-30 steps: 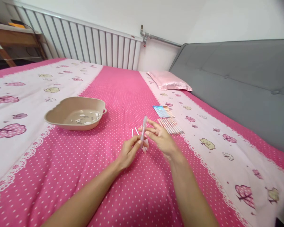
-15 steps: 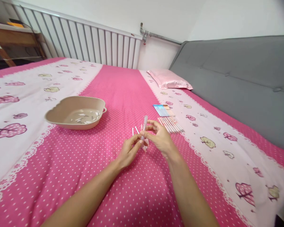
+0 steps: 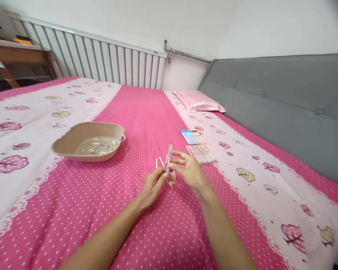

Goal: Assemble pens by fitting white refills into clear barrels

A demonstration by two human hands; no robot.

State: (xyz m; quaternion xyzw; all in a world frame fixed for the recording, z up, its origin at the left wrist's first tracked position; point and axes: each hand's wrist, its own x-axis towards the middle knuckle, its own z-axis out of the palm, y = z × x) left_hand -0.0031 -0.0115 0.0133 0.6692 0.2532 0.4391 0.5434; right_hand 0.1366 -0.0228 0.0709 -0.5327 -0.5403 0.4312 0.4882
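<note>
Left hand (image 3: 152,186), right hand (image 3: 189,171) pinching upright pen (image 3: 169,154) mid-bed (image 3: 146,112); scraps (image 3: 97,147) lying in bowl (image 3: 73,153); pen rows (image 3: 199,149) waiting toward right edge.

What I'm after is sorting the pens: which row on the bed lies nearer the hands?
The pale-pink row, just beyond the right hand pinching the upright pen; the blue-capped row lies farther up the bed.

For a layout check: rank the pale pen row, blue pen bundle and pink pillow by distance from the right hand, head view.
1. Pale pen row, just ahead-right of the right hand holding a clear pen.
2. Blue pen bundle, beyond that row.
3. Pink pillow, far off by the grey padded board.
</note>
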